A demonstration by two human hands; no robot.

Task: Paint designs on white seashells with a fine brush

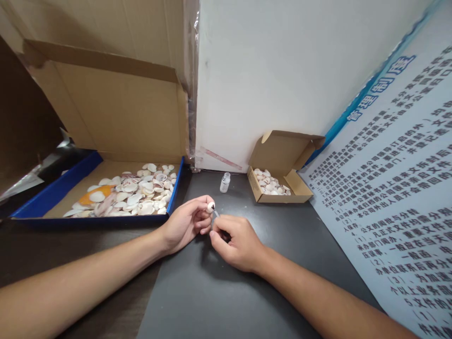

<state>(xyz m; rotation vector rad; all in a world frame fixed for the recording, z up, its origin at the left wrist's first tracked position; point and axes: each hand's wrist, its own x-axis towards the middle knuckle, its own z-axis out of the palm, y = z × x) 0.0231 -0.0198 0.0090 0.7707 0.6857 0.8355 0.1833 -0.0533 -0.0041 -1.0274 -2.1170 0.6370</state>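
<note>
My left hand pinches a small white seashell between thumb and fingertips. In my right hand, a thin pale stick-like tool is gripped, and its dark tip meets the shell's face. Most of this tool is hidden in the fist, so I cannot tell its exact kind. Both hands hover close together over the dark grey mat. Behind them stands a small clear glass bottle with a whitish lower part and no cap visible on it.
To the left lies an open blue-sided cardboard box with many shells and an orange piece. A smaller open cardboard box of shells is at the back right. A white panel rises behind; a printed sheet borders the right.
</note>
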